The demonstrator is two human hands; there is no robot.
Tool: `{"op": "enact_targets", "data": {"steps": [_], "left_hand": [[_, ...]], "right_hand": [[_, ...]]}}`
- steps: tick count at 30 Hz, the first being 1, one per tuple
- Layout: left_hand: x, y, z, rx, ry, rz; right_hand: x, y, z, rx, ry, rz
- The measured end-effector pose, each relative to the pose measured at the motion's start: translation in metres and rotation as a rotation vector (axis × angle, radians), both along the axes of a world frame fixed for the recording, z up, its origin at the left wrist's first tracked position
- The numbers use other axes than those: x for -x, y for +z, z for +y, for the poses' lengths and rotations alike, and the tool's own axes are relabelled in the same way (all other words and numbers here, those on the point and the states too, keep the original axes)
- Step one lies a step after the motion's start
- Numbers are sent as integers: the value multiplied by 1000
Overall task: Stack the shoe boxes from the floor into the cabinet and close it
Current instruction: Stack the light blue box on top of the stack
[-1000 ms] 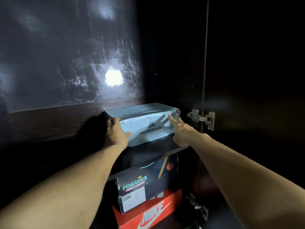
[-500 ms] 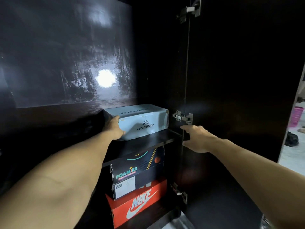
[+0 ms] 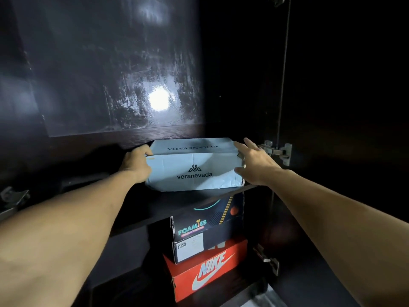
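While the pale blue box [image 3: 194,165] sat on the upper shelf [image 3: 168,207] of the cabinet, its printed end facing out, the left hand [image 3: 138,166] curled round its left corner and the right hand [image 3: 254,161] lay against its right end with fingers spread and nearly straight. Squaring it up looked like the job: both hands should push evenly so it slid straight back. Below stood a dark box [image 3: 208,229] on a red box [image 3: 205,269]. The hinge [image 3: 276,151] sat just beside the right hand, a likely snag.
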State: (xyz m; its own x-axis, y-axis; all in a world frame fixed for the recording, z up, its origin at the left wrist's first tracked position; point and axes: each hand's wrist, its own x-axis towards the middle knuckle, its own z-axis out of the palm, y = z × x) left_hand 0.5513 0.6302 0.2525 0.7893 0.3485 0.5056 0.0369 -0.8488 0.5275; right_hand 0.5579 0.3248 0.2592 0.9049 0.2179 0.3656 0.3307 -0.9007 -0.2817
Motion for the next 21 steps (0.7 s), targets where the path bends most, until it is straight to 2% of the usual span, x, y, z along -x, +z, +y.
{"op": "enact_targets", "data": {"steps": [5, 8, 10, 15, 21], "left_hand": [[-18, -3, 2, 29, -31, -5], [-34, -11, -15, 46, 115, -91], [-41, -18, -39, 170, 156, -63], [-47, -26, -91, 572, 42, -66], [-70, -45, -104, 692, -133, 115]], "right_hand": [[6, -9, 0, -25, 35, -49], [19, -12, 0, 28, 44, -152], [23, -13, -2, 100, 41, -201], [18, -17, -4, 118, 17, -268], [15, -19, -5, 47, 69, -262]]}}
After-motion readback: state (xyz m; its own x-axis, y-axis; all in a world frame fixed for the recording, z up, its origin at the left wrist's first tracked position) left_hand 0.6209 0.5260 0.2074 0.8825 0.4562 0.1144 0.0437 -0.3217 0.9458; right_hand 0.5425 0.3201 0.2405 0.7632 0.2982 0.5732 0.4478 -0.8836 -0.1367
